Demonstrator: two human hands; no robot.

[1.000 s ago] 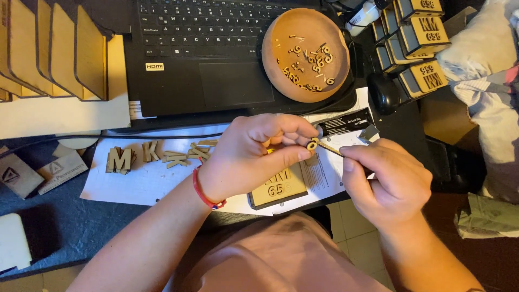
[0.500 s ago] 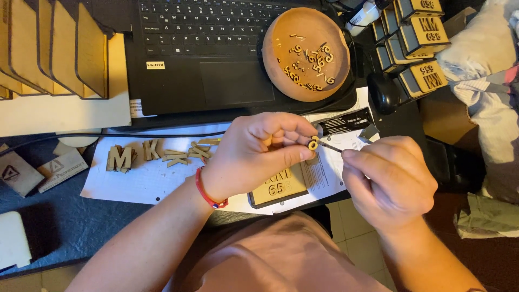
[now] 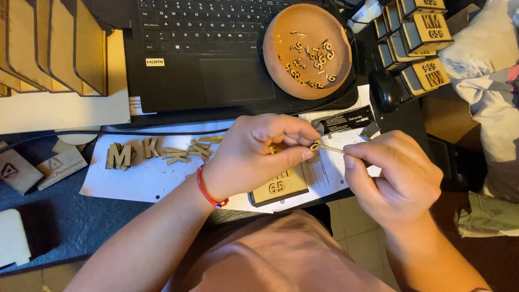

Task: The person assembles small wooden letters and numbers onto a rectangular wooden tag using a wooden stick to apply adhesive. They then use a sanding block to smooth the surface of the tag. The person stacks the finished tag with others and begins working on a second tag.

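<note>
My left hand (image 3: 259,154), with a red band at the wrist, pinches a small wooden numeral piece (image 3: 315,145) between thumb and fingers. My right hand (image 3: 397,176) holds a thin stick (image 3: 330,148) whose tip touches that piece. Both hands hover over a white paper sheet (image 3: 151,178) and a wooden plaque (image 3: 278,188) with cut-out digits, partly hidden under my left hand. Loose wooden letters (image 3: 121,156) lie on the paper to the left.
A round brown bowl (image 3: 281,32) with several small wooden pieces rests on a black laptop (image 3: 205,59). Stacked wooden plaques (image 3: 427,32) stand at the top right, wooden boards (image 3: 48,43) at the top left. A black mouse (image 3: 385,89) lies right of the laptop.
Both hands have stayed close together over the plaque with only slight shifts. The stick tip remains at the small piece.
</note>
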